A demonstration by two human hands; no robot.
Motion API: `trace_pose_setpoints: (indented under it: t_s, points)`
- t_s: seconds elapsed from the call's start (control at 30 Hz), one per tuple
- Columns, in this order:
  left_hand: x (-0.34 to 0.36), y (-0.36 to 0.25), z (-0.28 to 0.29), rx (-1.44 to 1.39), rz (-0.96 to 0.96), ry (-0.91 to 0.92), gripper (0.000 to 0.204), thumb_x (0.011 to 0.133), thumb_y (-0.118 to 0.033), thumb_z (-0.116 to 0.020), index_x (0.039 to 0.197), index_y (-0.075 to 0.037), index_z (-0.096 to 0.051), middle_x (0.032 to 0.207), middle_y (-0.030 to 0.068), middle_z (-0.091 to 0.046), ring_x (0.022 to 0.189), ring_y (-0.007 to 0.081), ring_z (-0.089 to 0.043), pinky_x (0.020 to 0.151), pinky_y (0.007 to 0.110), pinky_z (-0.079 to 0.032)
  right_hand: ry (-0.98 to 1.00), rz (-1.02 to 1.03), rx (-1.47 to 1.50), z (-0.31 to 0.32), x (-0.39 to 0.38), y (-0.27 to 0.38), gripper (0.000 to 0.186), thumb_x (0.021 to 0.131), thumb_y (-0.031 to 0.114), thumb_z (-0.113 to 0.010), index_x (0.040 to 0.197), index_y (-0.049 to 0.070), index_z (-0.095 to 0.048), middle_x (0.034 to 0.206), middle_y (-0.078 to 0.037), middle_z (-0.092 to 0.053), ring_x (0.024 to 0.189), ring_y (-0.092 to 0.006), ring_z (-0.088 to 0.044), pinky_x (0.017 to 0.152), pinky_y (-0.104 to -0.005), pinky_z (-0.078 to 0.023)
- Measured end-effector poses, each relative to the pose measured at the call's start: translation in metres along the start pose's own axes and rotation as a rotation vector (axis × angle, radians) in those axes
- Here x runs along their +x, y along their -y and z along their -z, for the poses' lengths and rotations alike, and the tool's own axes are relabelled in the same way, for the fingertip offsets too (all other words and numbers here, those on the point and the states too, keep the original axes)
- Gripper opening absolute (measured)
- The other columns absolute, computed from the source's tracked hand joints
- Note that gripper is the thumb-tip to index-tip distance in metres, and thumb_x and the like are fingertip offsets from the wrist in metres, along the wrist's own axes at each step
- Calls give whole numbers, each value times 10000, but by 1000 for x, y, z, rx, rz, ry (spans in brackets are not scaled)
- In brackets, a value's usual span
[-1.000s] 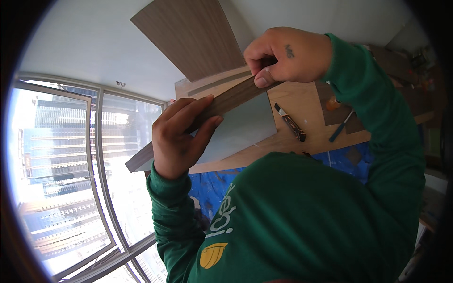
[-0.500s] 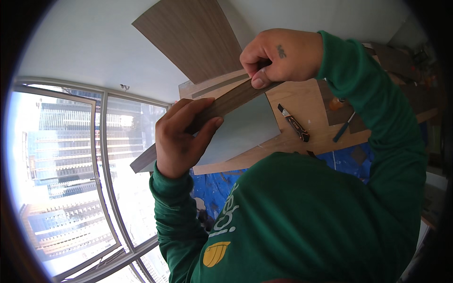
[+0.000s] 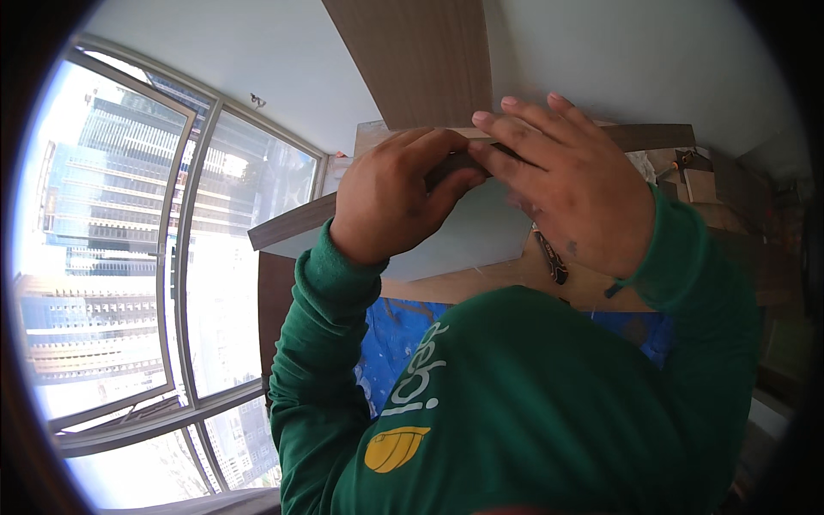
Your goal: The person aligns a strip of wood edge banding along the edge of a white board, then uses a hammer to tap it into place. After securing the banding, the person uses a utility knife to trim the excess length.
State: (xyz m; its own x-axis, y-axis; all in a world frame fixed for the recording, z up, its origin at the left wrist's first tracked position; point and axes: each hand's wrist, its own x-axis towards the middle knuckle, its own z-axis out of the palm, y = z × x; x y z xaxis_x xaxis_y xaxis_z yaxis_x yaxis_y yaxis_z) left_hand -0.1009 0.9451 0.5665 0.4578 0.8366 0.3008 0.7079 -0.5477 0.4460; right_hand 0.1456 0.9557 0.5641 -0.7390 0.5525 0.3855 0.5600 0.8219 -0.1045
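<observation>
- The strip [image 3: 296, 220] is gripped in the left hand [image 3: 390, 196], above the grey board [image 3: 468, 233].
- The right hand [image 3: 573, 187] is spread over the strip; contact cannot be told.
- The knife [image 3: 552, 259] is partly hidden beneath the right hand.

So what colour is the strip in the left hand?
Brown; the head view shows the strip best.

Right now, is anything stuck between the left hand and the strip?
No, nothing visible: the left hand grips the strip directly. The right hand hides part of the strip farther right, but doesn't come between them.
</observation>
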Motion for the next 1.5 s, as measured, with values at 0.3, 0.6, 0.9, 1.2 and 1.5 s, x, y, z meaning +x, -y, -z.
trace_pose_setpoints:
  t_s: [0.3, 0.6, 0.9, 1.2, 1.5]
  points:
    - [-53, 5, -28, 493, -68, -323, 608, 1022, -493, -571, 1488, -102, -547, 1449, 114, -609, 1292, 298, -591, 1147, 482, -403, 83, -42, -183, -24, -25, 31, 782, 893, 124, -703, 1599, 38, -377, 1653, -147, -383, 1537, -341, -353, 1262, -562, -241]
    - [-125, 51, 19, 643, 296, -425, 493, 1085, -381, -456, 1462, -85, -573, 1481, 126, -596, 1377, 312, -550, 1202, 485, -345, 130, -40, -173, -17, -35, 38, 729, 913, 97, -641, 1596, 37, -393, 1644, -149, -397, 1538, -340, -356, 1267, -559, -229]
    - [-145, 60, 31, 519, 187, -416, 368, 1054, -363, -527, 1209, -64, -678, 1187, 117, -691, 1107, 323, -645, 1034, 459, -448, 111, -47, -112, -10, -45, 43, 711, 898, 69, -642, 1576, 41, -430, 1626, -143, -429, 1534, -332, -367, 1269, -561, -222]
    - [-149, 41, 63, 434, 160, -71, 340, 989, -375, -637, 962, -36, -648, 832, 128, -612, 771, 363, -591, 751, 461, -455, -89, -117, 80, -19, -65, 64, 636, 876, 126, -724, 1476, 18, -543, 1568, -159, -507, 1515, -347, -408, 1268, -568, -212]
    - [-123, 35, 65, 163, 28, 315, 426, 781, -319, -873, 913, 7, -631, 713, 163, -594, 604, 368, -596, 566, 418, -462, -640, -172, 529, -52, -102, 136, 100, 882, 66, -755, 912, 30, -666, 921, -103, -660, 885, -304, -642, 766, -410, -518]
